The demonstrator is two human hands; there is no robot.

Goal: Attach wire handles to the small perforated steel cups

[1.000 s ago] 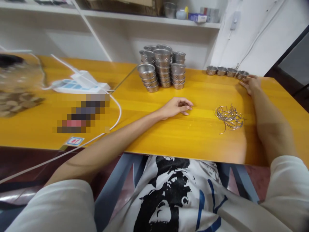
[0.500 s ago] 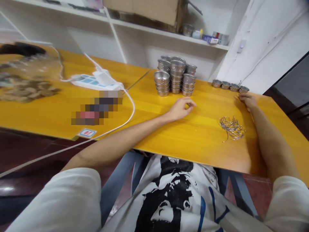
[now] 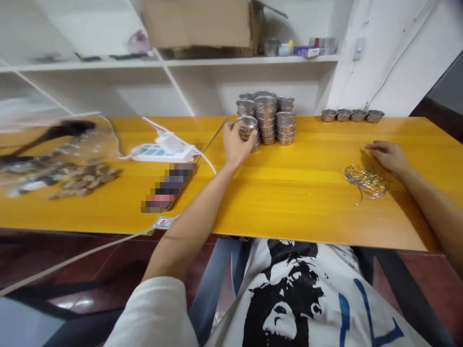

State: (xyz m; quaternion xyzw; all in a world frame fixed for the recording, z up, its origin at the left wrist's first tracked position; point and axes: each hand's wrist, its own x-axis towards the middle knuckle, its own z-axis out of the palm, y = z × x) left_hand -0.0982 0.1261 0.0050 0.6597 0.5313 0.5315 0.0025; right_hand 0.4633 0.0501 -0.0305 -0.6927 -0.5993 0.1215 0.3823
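My left hand [image 3: 237, 145] is at the front left stack of small perforated metal cups, thumb and fingers around the sides of its top cup [image 3: 248, 122]. The cup still sits on the stack, and the hand partly hides the cups below it. More stacks of these cups [image 3: 267, 115] stand close behind and to the right. My right hand [image 3: 388, 156] hovers low over the table, fingers loosely bent and apart, with nothing visible in them. Just left of it lies a tangled heap of thin bent metal wires [image 3: 367, 182]. Beyond it, a row of several single cups [image 3: 358, 115] lines the back edge.
On the yellow table [image 3: 282, 207] left of my arm are a blurred-out flat object [image 3: 168, 188], a white power strip [image 3: 162, 153] with cables, and a pile of brown pieces [image 3: 90, 178]. Shelves behind hold a cardboard box [image 3: 202, 24]. A white cable [image 3: 90, 250] hangs across the front edge.
My left hand has moved left and away from me, onto the front left cup stack, and closed round its top cup. My right hand has drawn back from the row of cups.
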